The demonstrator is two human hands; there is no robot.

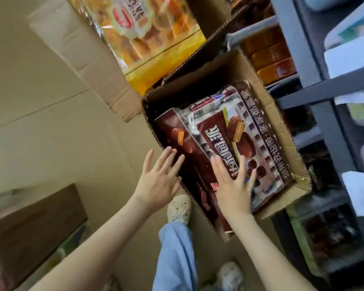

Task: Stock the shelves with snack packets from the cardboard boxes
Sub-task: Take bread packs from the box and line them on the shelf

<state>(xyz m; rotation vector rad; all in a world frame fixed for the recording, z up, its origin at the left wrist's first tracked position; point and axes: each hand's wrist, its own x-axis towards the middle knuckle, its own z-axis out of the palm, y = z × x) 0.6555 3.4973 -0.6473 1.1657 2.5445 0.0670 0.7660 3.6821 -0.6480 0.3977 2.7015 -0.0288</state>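
Left grip (160, 175) and right grip (233, 183): both spread flat with straight fingers, holding nothing. The right lies on a brown chocolate-pie snack packet (219, 139); the left appears to touch the dark brown packet beside it (172, 133). The grey metal shelving (324, 93) already carries stock. The open brown cardboard box (261, 87) holds several packets, none lifted out yet. The second cardboard box (82, 49) holds yellow cake packets (156, 38).

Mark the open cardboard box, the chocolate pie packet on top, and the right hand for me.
Cardboard box (282, 127), head view, bare right wall.
Chocolate pie packet (245, 143), head view, printed pie on its front.
Right hand (233, 185), head view, back of the hand.
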